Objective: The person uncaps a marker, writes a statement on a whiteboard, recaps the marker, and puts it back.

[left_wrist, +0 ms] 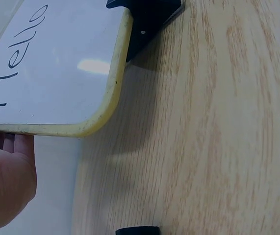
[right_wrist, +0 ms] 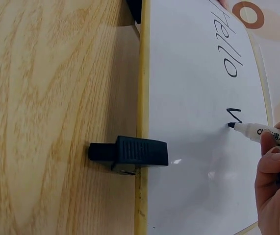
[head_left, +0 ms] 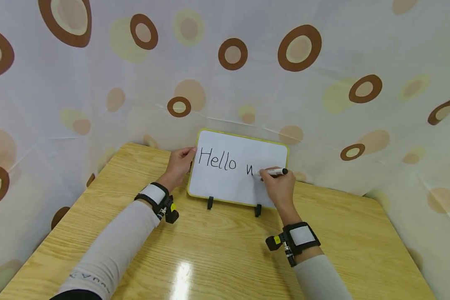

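A small whiteboard with a yellow frame leans back on two black stand clips. "Hello" is written on it in black, followed by part of another letter. My left hand grips the board's left edge, its fingers going behind the frame in the left wrist view. Between thumb and fingers, my right hand pinches a white whiteboard marker with a black end. In the right wrist view the black marker tip is right at the end of the unfinished letter's stroke.
The board stands near the back of a light wooden table. Right behind it hangs a pale curtain patterned with brown rings and dots. Each wrist wears a strapped camera, the right one over the table.
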`<state>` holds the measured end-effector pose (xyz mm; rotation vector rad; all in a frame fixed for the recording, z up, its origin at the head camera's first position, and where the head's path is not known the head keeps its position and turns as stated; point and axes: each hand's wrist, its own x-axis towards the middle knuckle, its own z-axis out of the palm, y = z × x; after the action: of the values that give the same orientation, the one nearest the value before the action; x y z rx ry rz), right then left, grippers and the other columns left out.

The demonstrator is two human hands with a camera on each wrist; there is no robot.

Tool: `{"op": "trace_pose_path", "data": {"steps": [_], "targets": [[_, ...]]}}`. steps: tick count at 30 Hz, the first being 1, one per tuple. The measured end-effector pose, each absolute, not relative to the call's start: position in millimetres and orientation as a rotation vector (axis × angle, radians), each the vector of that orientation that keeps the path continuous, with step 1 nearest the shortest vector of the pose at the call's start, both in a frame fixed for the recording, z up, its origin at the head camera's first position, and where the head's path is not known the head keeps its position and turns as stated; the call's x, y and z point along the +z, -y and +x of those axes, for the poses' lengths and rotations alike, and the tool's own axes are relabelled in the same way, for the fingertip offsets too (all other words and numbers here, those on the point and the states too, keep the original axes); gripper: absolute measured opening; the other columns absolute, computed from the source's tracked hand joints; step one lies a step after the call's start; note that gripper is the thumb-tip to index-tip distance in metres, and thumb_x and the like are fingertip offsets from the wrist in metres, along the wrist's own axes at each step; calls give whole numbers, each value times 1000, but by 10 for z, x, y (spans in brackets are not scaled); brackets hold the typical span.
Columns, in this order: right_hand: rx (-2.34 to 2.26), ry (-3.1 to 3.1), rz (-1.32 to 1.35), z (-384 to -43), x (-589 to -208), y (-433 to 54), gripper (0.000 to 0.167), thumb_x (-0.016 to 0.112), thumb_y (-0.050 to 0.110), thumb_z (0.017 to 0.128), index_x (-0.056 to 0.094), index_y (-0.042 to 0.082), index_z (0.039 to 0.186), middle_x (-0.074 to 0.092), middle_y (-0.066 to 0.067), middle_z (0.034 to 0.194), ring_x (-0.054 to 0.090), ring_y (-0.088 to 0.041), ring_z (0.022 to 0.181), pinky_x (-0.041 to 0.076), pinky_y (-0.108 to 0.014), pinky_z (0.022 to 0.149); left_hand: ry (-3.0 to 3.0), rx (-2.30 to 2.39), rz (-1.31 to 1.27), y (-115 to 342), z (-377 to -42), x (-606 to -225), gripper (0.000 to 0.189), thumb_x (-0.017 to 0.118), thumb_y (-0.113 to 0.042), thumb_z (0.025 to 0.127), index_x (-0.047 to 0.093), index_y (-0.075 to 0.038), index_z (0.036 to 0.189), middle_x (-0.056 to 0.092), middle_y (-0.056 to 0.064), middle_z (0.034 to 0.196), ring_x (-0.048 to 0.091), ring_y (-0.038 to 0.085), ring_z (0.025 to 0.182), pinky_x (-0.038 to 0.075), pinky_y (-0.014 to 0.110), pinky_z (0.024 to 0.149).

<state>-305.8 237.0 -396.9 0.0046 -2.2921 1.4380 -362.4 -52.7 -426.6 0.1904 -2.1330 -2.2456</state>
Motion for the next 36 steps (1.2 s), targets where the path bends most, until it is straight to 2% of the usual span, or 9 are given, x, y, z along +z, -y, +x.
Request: {"op": "trace_pose_path", "data": {"steps": [7, 12, 14, 18, 20, 22, 27, 36], "targets": [[1423, 2292, -1, -3048, -3983, -2387, 14, 73, 11, 91, 76, 0, 82, 74, -18, 76, 70, -39, 72, 46, -24, 57, 2123, -2246, 178, 528, -3626, -4278, 39, 57, -34, 107, 70, -7, 132, 70, 10, 113, 58, 11, 85, 52, 30, 75], [1383, 2275, 6, -3098, -3975, -2410, 15, 73, 11, 91, 76, 0, 82, 74, -15, 75, 69, -38, 70, 44, -24, 54, 2124, -2254, 161, 524, -3616, -4271, 40, 57, -35, 107, 70, -7, 131, 70, 12, 114, 59, 11, 86, 51, 24, 70], [1362, 2266, 4, -3125, -3961, -2418, 15, 73, 11, 91, 77, 1, 81, 74, -14, 75, 69, -35, 69, 44, -23, 53, 2124, -2257, 157, 523, -3614, -4269, 40, 56, -35, 107, 70, -7, 131, 70, 12, 116, 59, 11, 88, 51, 22, 69], [1335, 2253, 0, -3163, -3912, -2424, 14, 74, 12, 90, 78, 1, 82, 75, -14, 76, 67, -18, 62, 44, -22, 53, 2130, -2258, 156, 523, -3617, -4278, 40, 56, -35, 107, 69, -7, 133, 70, 13, 119, 60, 11, 91, 50, 20, 69], [1330, 2251, 1, -3170, -3891, -2424, 13, 74, 12, 90, 78, 1, 83, 75, -14, 76, 66, -15, 62, 44, -22, 53, 2132, -2255, 154, 523, -3618, -4281, 40, 55, -34, 107, 68, -7, 134, 70, 13, 119, 60, 12, 92, 50, 21, 69], [1330, 2250, -3, -3171, -3880, -2425, 14, 74, 12, 90, 78, 1, 84, 75, -14, 76, 68, -18, 64, 45, -22, 54, 2136, -2253, 152, 524, -3616, -4279, 40, 55, -34, 108, 68, -7, 134, 69, 13, 119, 60, 11, 92, 51, 21, 71], [1346, 2245, 0, -3176, -3875, -2420, 15, 73, 13, 91, 78, 0, 84, 75, -16, 77, 71, -37, 73, 45, -22, 54, 2125, -2245, 147, 523, -3611, -4269, 39, 55, -32, 108, 68, -6, 134, 69, 14, 120, 60, 12, 93, 51, 24, 74], [1375, 2241, -26, -3173, -3890, -2412, 16, 74, 15, 92, 77, -1, 86, 75, -17, 79, 73, -36, 76, 48, -22, 57, 2125, -2221, 155, 528, -3626, -4298, 38, 56, -32, 108, 69, -7, 133, 70, 14, 122, 61, 15, 98, 51, 21, 72]]}}
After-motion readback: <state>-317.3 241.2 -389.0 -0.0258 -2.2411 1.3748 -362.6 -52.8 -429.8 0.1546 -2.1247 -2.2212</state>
